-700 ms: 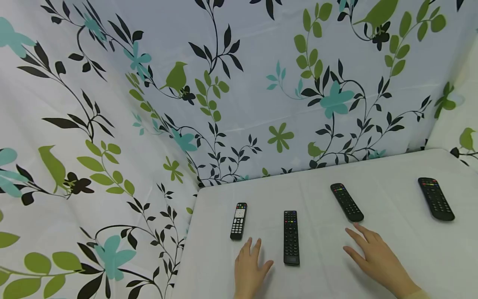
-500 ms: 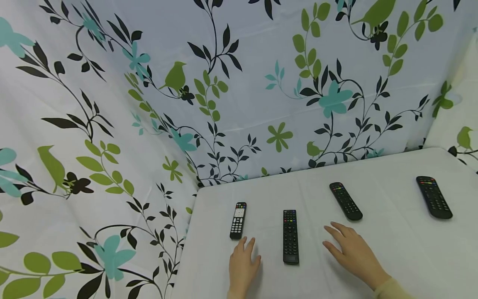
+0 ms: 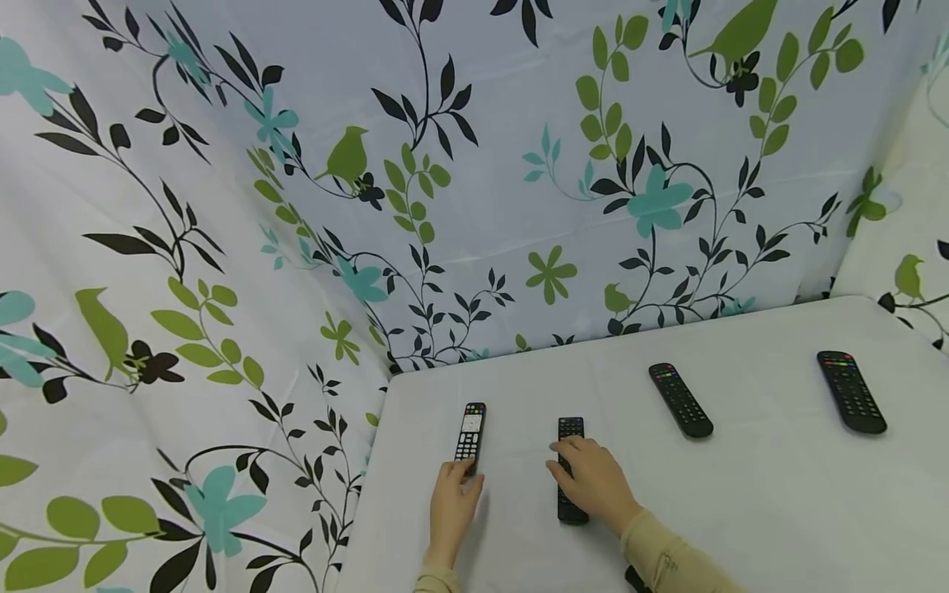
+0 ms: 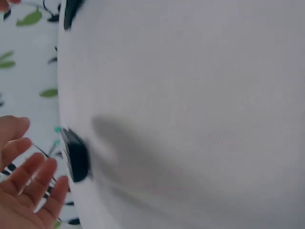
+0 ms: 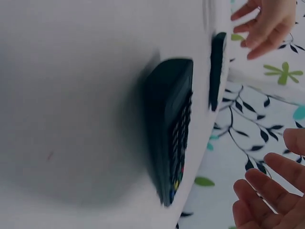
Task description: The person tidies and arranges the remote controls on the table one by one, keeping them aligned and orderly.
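Over the lower end of a slim black remote control with white keys (image 3: 470, 428) hovers my left hand (image 3: 450, 504), its fingers relaxed and bent a little. In the left wrist view that hand (image 4: 31, 191) stands above the remote's near end (image 4: 78, 155), with bare space between. My right hand (image 3: 593, 478) hangs over a longer black remote control (image 3: 573, 506) and hides its middle. The right wrist view shows the right hand's loosely spread fingers (image 5: 259, 191) apart from that remote (image 5: 167, 129). Neither hand holds anything.
Two more black remotes lie to the right, one tilted (image 3: 680, 399) and one farther out (image 3: 853, 391). A dark object (image 3: 636, 579) peeks out under the right sleeve (image 3: 667, 556). A patterned curtain (image 3: 474, 206) closes off the white table (image 3: 741, 494) behind.
My right hand has swept left, from below the tilted remote to over the long one. My left hand has shifted left and slightly up to the slim remote. The remotes stay in place.
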